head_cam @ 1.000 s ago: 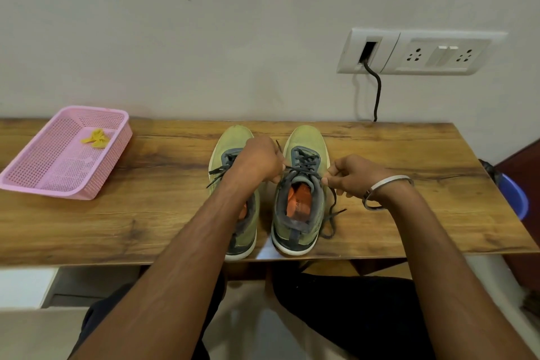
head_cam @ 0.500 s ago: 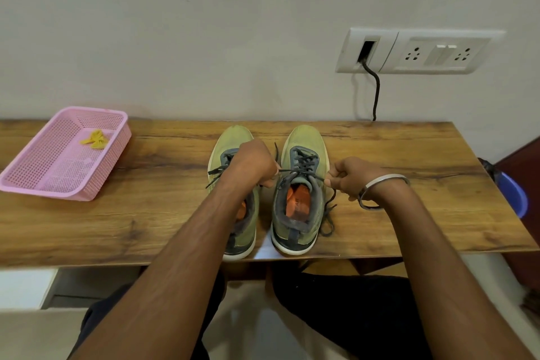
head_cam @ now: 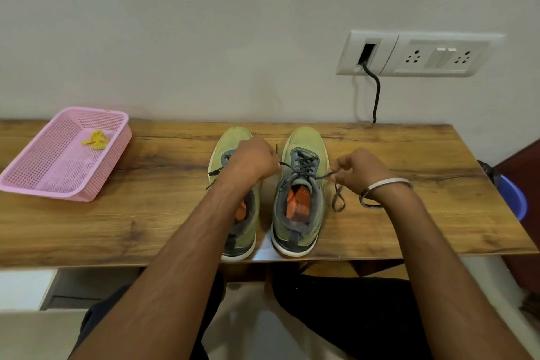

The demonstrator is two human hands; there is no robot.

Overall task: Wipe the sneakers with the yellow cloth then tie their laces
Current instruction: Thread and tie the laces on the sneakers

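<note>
Sneakers, a pair of olive-green mesh ones with grey collars, orange insoles and white soles, stand side by side at the middle of the wooden table [head_cam: 409, 161], toes toward the wall and heels at the near edge; the head view is the only one. The right sneaker [head_cam: 301, 193] is in plain sight, while the left sneaker [head_cam: 233, 137] is partly covered by the left forearm. The left hand [head_cam: 254, 159] is curled above the left sneaker's tongue and pinches one end of the dark grey lace [head_cam: 304, 162] of the right sneaker, drawn taut to the left. The right hand [head_cam: 358, 169], with a silver metal bangle [head_cam: 385, 187] on its wrist, pinches the other end of that lace, which runs taut out to the right; a slack loop of it hangs down to the table just beside the shoe. A crumpled yellow cloth [head_cam: 95, 140] lies inside the pink perforated plastic basket [head_cam: 43, 181] at the left end of the table, well apart from the shoes. On the wall behind, a white socket panel [head_cam: 420, 54] carries a black cable [head_cam: 376, 90].
</note>
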